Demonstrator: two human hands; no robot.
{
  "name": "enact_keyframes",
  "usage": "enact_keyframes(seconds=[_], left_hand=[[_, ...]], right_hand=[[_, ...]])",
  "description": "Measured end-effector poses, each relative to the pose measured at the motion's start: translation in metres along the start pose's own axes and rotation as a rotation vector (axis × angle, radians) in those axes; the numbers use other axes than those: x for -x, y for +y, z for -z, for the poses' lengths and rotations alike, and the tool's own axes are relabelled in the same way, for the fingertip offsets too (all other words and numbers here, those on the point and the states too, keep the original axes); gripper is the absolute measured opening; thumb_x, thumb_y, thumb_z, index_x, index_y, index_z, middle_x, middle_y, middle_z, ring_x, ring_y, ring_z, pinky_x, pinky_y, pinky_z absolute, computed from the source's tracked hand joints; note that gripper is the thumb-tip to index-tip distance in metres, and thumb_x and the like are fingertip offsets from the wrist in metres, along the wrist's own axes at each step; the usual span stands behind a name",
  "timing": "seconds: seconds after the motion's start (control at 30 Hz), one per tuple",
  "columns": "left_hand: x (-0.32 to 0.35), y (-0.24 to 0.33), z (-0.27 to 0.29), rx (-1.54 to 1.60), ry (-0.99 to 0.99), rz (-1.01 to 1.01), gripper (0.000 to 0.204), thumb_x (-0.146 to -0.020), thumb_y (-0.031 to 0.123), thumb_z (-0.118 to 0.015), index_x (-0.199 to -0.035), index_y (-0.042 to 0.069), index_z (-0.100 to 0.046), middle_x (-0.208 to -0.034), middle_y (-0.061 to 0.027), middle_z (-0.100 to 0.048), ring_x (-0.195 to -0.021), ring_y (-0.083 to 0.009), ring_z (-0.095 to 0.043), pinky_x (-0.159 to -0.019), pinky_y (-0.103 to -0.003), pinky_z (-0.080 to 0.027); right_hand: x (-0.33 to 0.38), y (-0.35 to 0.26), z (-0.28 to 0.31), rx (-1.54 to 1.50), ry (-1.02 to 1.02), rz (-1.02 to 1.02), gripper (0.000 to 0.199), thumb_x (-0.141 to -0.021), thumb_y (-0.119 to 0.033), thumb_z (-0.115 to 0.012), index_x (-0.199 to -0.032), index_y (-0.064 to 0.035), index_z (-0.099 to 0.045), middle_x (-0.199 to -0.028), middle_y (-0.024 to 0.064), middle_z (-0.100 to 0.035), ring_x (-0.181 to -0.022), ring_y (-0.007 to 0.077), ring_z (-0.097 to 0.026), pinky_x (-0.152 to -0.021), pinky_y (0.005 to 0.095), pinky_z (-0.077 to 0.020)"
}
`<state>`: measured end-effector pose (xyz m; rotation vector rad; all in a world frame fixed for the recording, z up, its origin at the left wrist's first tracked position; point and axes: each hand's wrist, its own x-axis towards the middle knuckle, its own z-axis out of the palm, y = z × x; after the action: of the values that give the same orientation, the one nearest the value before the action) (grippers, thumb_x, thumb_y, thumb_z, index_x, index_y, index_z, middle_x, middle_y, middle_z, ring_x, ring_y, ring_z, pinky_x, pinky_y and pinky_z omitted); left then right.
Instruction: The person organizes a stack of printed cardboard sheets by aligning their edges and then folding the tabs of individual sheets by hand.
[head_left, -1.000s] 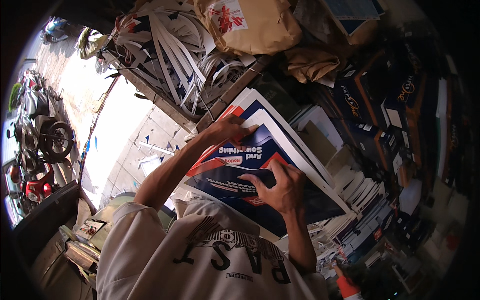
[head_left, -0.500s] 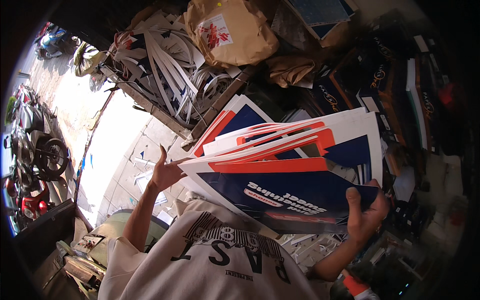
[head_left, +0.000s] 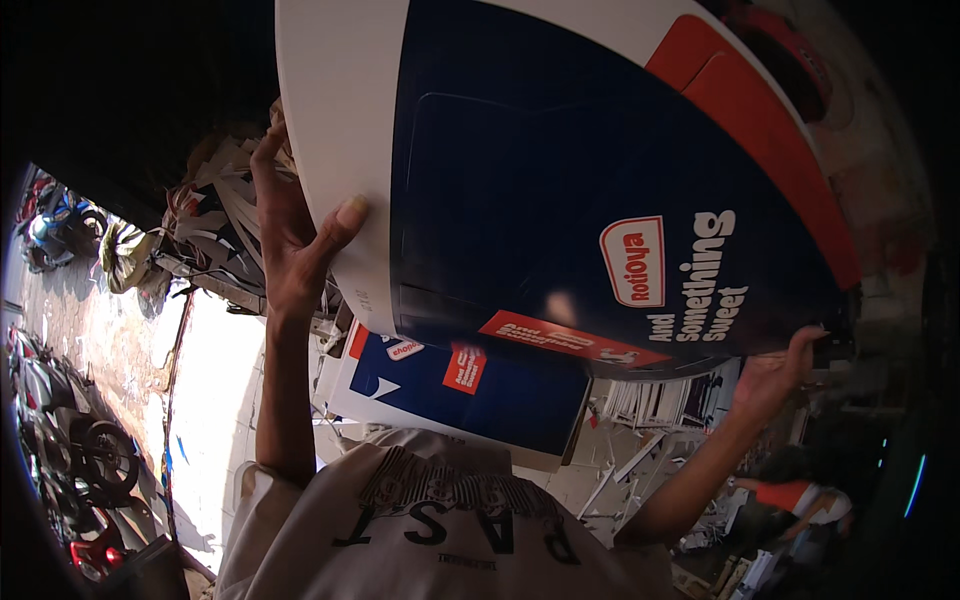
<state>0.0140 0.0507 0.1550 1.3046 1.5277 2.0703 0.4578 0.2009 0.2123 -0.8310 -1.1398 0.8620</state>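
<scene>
A large printed cardboard sheet (head_left: pixel 520 180), navy with a white border and orange parts, is raised in front of me and bows slightly. My left hand (head_left: pixel 300 235) grips its white left edge, thumb on the front and fingers behind. At the lower right corner, my right hand (head_left: pixel 770 385) is closed against the edge, thumb up, with its fingers partly hidden. I cannot tell whether other sheets lie behind this one. Lower down, close to my chest, rests a stack of similar navy printed sheets (head_left: pixel 530 395), its far part covered by the raised sheet.
A heap of paper offcuts (head_left: pixel 215 200) stands at the left behind my hand. White strips and stacked pieces (head_left: pixel 670 400) lie on the floor to the right. Another person's orange-and-white clothing (head_left: pixel 800 497) shows at lower right. Parked motorbikes (head_left: pixel 80 440) line the far left.
The fanned bundle of sheets has been lifted and turned, so a printed face now fills the upper view. My left hand went from open beside the bundle to gripping an edge.
</scene>
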Motion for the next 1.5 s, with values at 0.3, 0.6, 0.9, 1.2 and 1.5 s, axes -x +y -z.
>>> enact_keyframes(seconds=[0.3, 0.6, 0.9, 1.2, 1.5], left_hand=[[0.043, -0.093, 0.077, 0.167, -0.048, 0.323, 0.091, -0.076, 0.057, -0.077, -0.137, 0.0, -0.039, -0.122, -0.0121, -0.054, -0.112, -0.021, -0.053, -0.095, -0.037, -0.043], [0.045, -0.045, 0.08, -0.079, 0.04, 0.133, 0.076, -0.07, 0.045, -0.083, -0.122, 0.005, -0.043, -0.102, -0.0106, -0.051, -0.094, -0.0212, -0.055, -0.082, -0.039, -0.048], [0.06, -0.038, 0.05, -0.051, 0.056, 0.098, 0.065, -0.081, 0.035, -0.078, -0.126, 0.002, -0.044, -0.104, -0.0073, -0.055, -0.088, -0.0131, -0.055, -0.079, -0.029, -0.047], [0.028, 0.021, 0.006, 0.084, -0.063, 0.234, 0.04, -0.077, 0.034, -0.082, -0.085, -0.003, -0.068, -0.073, -0.0049, -0.066, -0.068, -0.013, -0.062, -0.069, -0.026, -0.05], [0.041, 0.037, 0.002, 0.004, -0.047, 0.212, 0.043, -0.077, 0.035, -0.083, -0.09, -0.004, -0.071, -0.076, -0.0093, -0.069, -0.066, -0.0143, -0.065, -0.065, -0.028, -0.053]], right_hand=[[0.071, 0.068, -0.025, 0.065, -0.684, 0.12, 0.083, -0.074, -0.042, -0.083, -0.133, 0.006, -0.049, -0.131, 0.0147, -0.054, -0.123, 0.0209, -0.05, -0.107, 0.0389, -0.037], [0.073, 0.032, -0.064, 0.053, -0.257, 0.064, 0.053, -0.072, -0.013, -0.086, -0.112, 0.0013, -0.054, -0.11, 0.0095, -0.061, -0.1, 0.0154, -0.059, -0.089, 0.0274, -0.0457], [0.063, 0.05, -0.019, 0.046, -0.311, 0.005, 0.044, -0.061, -0.003, -0.09, -0.091, -0.0015, -0.059, -0.094, 0.008, -0.064, -0.084, 0.0137, -0.063, -0.076, 0.0256, -0.0521], [0.047, 0.007, 0.007, 0.232, -0.439, 0.209, 0.055, -0.064, -0.015, -0.09, -0.104, 0.0102, -0.061, -0.09, 0.0133, -0.065, -0.082, 0.017, -0.065, -0.071, 0.0268, -0.0525], [0.06, -0.052, -0.082, 0.879, -0.882, 0.403, 0.083, -0.065, -0.026, -0.088, -0.136, -0.0024, -0.052, -0.112, 0.0202, -0.066, -0.103, 0.029, -0.066, -0.088, 0.0414, -0.052]])
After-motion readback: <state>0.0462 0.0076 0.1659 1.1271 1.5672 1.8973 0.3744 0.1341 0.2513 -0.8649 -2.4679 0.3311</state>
